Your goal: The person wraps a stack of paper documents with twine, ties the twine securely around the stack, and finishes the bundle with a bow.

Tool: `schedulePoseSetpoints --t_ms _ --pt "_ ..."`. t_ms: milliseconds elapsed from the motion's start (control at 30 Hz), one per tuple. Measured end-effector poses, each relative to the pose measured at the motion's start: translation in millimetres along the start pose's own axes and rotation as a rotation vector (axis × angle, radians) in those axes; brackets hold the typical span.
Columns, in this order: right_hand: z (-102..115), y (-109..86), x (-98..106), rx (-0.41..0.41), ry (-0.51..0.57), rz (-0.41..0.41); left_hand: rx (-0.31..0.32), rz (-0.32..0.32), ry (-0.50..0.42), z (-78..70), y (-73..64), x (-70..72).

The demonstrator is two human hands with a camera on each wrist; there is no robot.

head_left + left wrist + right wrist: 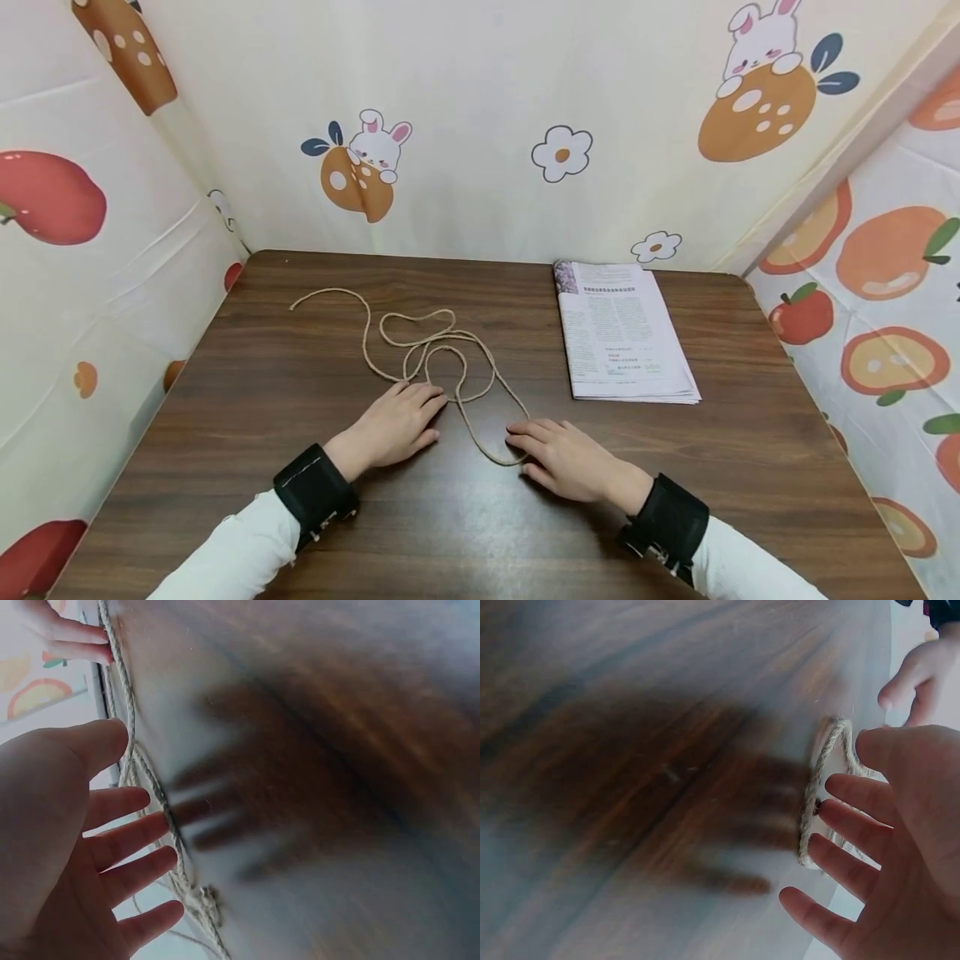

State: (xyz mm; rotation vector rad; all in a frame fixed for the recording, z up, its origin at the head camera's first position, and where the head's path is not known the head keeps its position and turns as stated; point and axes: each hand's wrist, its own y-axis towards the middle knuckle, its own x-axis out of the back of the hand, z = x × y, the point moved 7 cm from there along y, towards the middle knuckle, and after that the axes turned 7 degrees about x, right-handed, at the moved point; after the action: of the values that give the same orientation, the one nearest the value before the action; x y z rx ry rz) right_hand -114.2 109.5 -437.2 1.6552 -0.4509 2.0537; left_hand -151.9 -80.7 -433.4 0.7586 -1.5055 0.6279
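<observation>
A thin beige rope (365, 333) lies in loose loops on the brown wooden table (480, 533), its one end stretching to the back left. My left hand (397, 422) is over the rope's near left loops, palm down with fingers spread. In the left wrist view, the fingertips (171, 859) are right at the twisted strands. Over the near right bend of the rope is my right hand (566, 458), its fingers likewise extended and apart. The right wrist view shows the rope's bend (810, 802) just beyond the fingertips. Neither hand grips anything.
A folded newspaper (626, 333) lies at the back right of the table. Cloth walls (465, 167) printed with fruit, flowers and rabbits enclose the back and both sides. Black bands (315, 492) circle both wrists over white sleeves.
</observation>
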Motion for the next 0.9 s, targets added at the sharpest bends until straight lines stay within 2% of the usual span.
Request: schedulePoseSetpoints --t_ms 267,533,733,900 --pt "-12 -18.8 4 -0.061 0.024 -0.028 0.016 -0.053 0.023 7.5 -24.8 1.0" --pt "-30 -39.2 11 -0.140 0.030 -0.053 0.048 -0.085 0.006 15.3 -48.1 5.0" --pt "-42 -56.9 13 -0.200 0.038 -0.095 0.104 -0.084 -0.032 28.4 -65.1 5.8" --pt "-47 -71.6 13 -0.209 0.038 -0.140 0.141 -0.087 -0.052 40.3 -76.9 5.4"
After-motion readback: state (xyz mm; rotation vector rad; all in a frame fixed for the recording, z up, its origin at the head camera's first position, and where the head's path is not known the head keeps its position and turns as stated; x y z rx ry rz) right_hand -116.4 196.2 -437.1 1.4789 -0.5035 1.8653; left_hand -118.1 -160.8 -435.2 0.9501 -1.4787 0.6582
